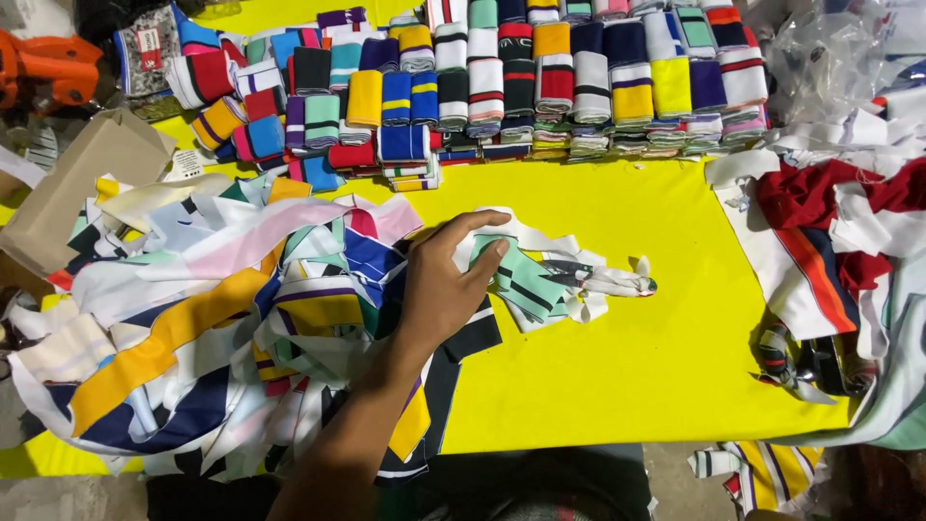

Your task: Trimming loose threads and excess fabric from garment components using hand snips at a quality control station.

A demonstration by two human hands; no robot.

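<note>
My left hand (446, 285) reaches in from the bottom over a heap of cut fabric strips (222, 318) on the yellow table (617, 357). Its fingers pinch the edge of a mint-green piece with dark stripes (526, 280), which lies on a few white scraps. A pair of scissors (588, 277) with cloth-wrapped handles rests on those scraps just right of my fingertips, and the hand does not touch it. My right hand is out of sight.
Rows of folded striped collar bands (540, 82) in many colours line the far side. A cardboard box (72, 183) stands at the left. Red, white and striped cloth pieces (830, 241) pile up at the right edge, with clear plastic bags (830, 53) behind.
</note>
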